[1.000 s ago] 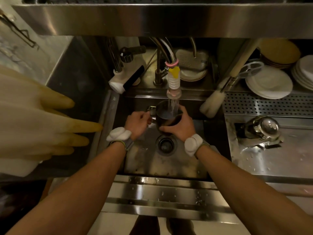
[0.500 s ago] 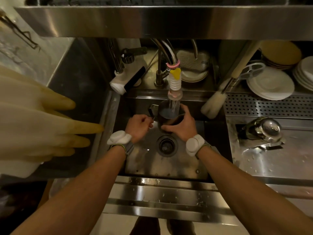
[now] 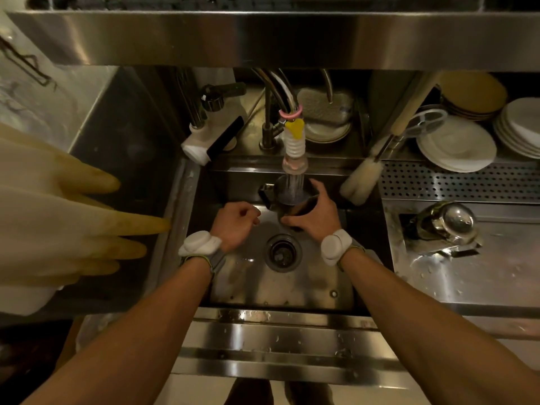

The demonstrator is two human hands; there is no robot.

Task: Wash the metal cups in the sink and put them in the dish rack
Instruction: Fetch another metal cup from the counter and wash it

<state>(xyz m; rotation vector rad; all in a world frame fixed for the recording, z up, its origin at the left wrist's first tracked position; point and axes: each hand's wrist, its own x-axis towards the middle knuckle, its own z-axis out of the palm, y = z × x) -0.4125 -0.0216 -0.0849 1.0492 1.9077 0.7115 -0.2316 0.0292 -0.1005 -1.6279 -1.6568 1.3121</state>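
Note:
A dark metal cup [image 3: 287, 197] with a handle on its left side sits under the running tap nozzle [image 3: 294, 162], above the sink [image 3: 280, 287]. My right hand [image 3: 317, 213] grips the cup round its right side, thumb in front. Just left of the cup, my left hand [image 3: 236, 220] hangs with curled fingers, apart from the handle and holding nothing. A second shiny metal cup [image 3: 447, 222] lies on its side on the draining board at the right.
Rubber gloves [image 3: 58, 217] hang at the left. A bottle brush [image 3: 362, 179] leans at the sink's back right corner. White plates [image 3: 455, 147] are stacked behind a perforated shelf [image 3: 455, 182]. A steel shelf [image 3: 263, 36] runs overhead. The drain [image 3: 283, 252] lies below my hands.
My left hand has let go of the cup's handle and drawn back a little to the left. The right hand still holds the cup under the water.

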